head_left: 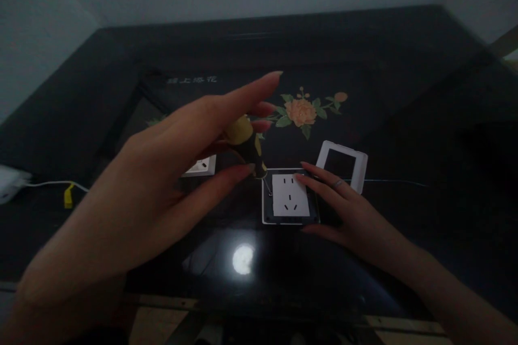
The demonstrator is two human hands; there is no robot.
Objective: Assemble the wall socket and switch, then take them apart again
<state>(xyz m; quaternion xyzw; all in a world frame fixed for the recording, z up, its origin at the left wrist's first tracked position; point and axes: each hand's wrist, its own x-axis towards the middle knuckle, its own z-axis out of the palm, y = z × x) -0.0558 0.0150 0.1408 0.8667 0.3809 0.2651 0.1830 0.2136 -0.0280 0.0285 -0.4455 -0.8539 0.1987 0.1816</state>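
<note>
My left hand [194,140] is closed around the yellow and black handle of a screwdriver [253,153]. The screwdriver slants down to the right, and its thin tip meets a screw at the left side of a wall socket [290,197]. This socket has a white face with several slots, set in a dark frame with a white edge. With its fingers on the socket's right side, my right hand [343,199] grips it and wears a ring. Just behind that hand lies a white cover frame [358,170], partly hidden by the fingers.
Part of a second white socket [206,165] shows behind my left hand. A white adapter [12,183] with a white cable and a yellow tag [68,197] lies at the left. The glossy black table [388,259] bears a flower print and reflects a light.
</note>
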